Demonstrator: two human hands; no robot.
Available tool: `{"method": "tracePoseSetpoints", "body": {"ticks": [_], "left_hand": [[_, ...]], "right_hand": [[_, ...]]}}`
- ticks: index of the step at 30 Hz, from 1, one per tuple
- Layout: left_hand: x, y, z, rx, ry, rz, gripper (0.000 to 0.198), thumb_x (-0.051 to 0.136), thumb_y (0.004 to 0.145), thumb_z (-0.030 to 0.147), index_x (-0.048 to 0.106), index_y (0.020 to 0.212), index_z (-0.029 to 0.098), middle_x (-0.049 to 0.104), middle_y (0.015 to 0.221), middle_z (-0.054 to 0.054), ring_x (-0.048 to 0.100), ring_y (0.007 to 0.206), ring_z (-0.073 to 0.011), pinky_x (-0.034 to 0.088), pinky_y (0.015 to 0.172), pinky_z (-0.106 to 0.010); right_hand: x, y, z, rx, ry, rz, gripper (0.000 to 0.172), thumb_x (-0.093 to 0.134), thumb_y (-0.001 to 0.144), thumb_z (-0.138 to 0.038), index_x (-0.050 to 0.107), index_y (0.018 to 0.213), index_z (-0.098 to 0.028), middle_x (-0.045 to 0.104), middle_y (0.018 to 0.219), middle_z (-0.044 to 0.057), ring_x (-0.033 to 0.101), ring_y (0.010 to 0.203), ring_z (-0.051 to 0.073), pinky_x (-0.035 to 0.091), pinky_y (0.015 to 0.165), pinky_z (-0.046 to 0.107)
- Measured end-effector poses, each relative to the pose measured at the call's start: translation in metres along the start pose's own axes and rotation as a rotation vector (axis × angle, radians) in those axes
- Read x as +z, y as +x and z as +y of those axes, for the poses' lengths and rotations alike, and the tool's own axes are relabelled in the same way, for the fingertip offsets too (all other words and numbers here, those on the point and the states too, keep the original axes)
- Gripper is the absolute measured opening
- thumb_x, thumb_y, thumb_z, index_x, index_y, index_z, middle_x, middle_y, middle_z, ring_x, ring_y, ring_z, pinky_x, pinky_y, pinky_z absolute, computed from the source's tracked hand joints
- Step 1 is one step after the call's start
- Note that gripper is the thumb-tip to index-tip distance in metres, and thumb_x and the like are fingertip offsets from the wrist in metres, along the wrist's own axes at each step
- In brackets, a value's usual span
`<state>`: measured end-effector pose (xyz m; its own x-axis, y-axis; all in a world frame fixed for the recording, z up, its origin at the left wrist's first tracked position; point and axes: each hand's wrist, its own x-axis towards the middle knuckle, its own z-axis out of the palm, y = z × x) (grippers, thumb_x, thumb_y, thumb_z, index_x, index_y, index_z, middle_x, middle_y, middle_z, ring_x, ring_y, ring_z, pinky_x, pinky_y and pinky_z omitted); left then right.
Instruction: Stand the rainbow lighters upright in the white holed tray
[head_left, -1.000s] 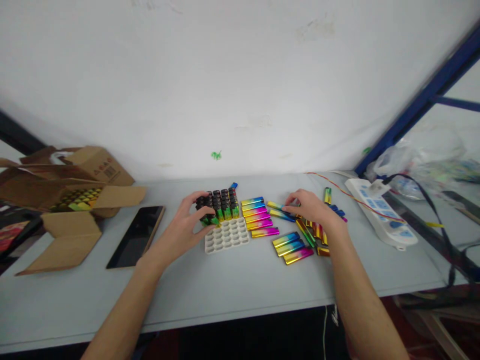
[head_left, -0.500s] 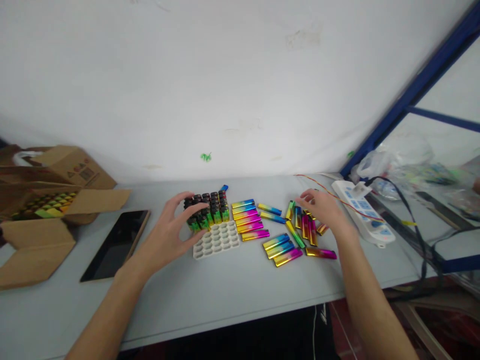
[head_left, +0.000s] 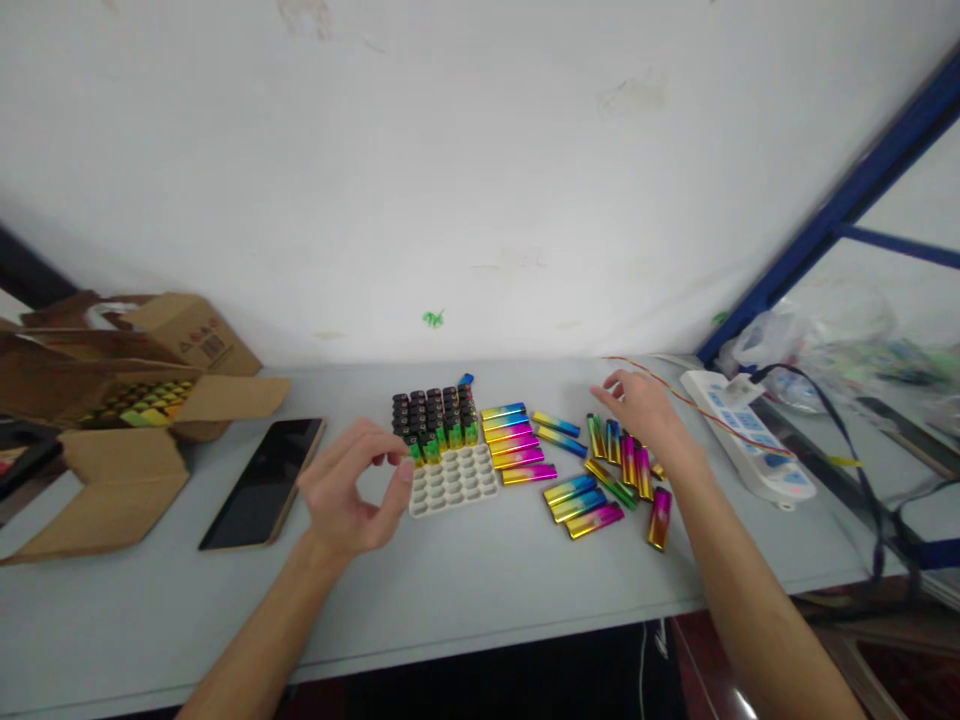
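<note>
Lighters with black tops and green-yellow bodies (head_left: pixel 454 432) stand in rows in the back part of a white tray (head_left: pixel 454 480), whose front holes are bare. My left hand (head_left: pixel 352 485) is at the tray's front left corner, fingers curled but apart from the thumb, holding nothing. Over the back of a loose pile of shiny gradient-coloured lighter cases (head_left: pixel 630 465), my right hand (head_left: pixel 641 405) hovers with thumb and forefinger apart; its other fingers are partly hidden. One magenta-gold case (head_left: pixel 659 520) lies apart, near my right forearm.
Several cases (head_left: pixel 514 438) lie in a column right of the tray, with three more (head_left: pixel 581 505) in front. At left are a dark tablet (head_left: pixel 262 485) and an open carton (head_left: pixel 199 350). A white power strip (head_left: pixel 750 440) with cables lies at right.
My left hand has drawn back from the lighters towards the front of the tray. The magenta-gold case at the pile's front right has turned to point towards the table edge.
</note>
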<state>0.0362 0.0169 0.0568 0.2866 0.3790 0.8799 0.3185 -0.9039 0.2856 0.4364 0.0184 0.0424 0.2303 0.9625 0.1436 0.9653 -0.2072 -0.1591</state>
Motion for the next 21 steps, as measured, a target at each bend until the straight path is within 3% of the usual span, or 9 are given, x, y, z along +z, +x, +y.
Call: {"method": "tracePoseSetpoints", "body": {"ticks": [8,13,17,21], "left_hand": [[0.007,0.004,0.014,0.002,-0.022,-0.123,0.011,0.063,0.086,0.008,0.060,0.084,0.019,0.056,0.067,0.001,0.048,0.060,-0.0128,0.041,0.057,-0.027],[0.014,0.000,0.016,-0.074,-0.073,-0.199,0.011,0.063,0.087,0.011,0.061,0.080,0.018,0.056,0.065,0.001,0.050,0.057,-0.0120,0.040,0.055,-0.025],[0.022,-0.001,0.021,-0.290,-0.198,-0.306,0.012,0.064,0.092,0.018,0.068,0.081,0.018,0.065,0.068,-0.001,0.059,0.060,-0.0134,0.047,0.060,-0.025],[0.031,-0.002,0.023,-0.590,-0.409,-0.430,0.018,0.069,0.094,0.033,0.075,0.104,0.018,0.078,0.099,-0.009,0.073,0.085,-0.0203,0.057,0.080,-0.031]], "right_hand": [[0.013,-0.006,-0.010,-0.095,0.043,-0.175,0.039,0.072,0.094,-0.037,0.070,0.125,-0.013,0.080,0.095,0.013,0.075,0.095,0.028,0.051,0.084,0.033],[0.004,0.009,-0.020,-0.127,0.159,-0.116,0.025,0.067,0.097,-0.038,0.078,0.107,-0.017,0.081,0.097,0.010,0.075,0.089,0.023,0.053,0.083,0.031],[-0.020,0.002,-0.045,-0.223,0.741,-0.038,0.041,0.071,0.090,-0.055,0.080,0.099,-0.017,0.077,0.084,0.006,0.069,0.072,0.019,0.053,0.070,0.032],[-0.029,-0.025,-0.093,-0.278,1.175,-0.232,0.042,0.081,0.081,-0.056,0.082,0.100,-0.017,0.074,0.075,0.004,0.063,0.064,0.016,0.052,0.062,0.031]]}}
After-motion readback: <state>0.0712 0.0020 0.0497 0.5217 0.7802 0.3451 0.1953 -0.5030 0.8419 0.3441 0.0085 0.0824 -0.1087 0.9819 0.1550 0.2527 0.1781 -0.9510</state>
